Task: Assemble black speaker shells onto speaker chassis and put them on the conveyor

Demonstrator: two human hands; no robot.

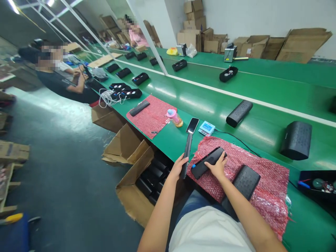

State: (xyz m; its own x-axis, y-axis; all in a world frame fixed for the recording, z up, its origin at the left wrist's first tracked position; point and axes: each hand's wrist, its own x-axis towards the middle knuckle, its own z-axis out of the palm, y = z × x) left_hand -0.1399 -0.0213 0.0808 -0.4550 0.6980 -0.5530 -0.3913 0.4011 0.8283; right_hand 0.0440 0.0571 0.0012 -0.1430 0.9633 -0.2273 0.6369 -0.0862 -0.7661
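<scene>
My left hand (180, 168) is closed around the lower end of a long, narrow black panel (188, 148), tilted up at the bench edge. Beside it, my right hand (217, 166) grips a black speaker housing (203, 166) from above, thumb on the near side and fingers over the far end. A small blue piece (194, 166) shows at the housing's left end. Under the housing lies red bubble wrap (273, 175). A closed black speaker (246, 182) rests on that wrap, partly covered by my right forearm.
A phone (193, 125), a small blue-screened device (207, 128) with a cable and a pink-lidded bottle (175, 118) stand ahead. Several speakers line the green bench (199, 94). An open carton (131, 189) holding black parts is below left. Co-workers (60, 77) sit farther left.
</scene>
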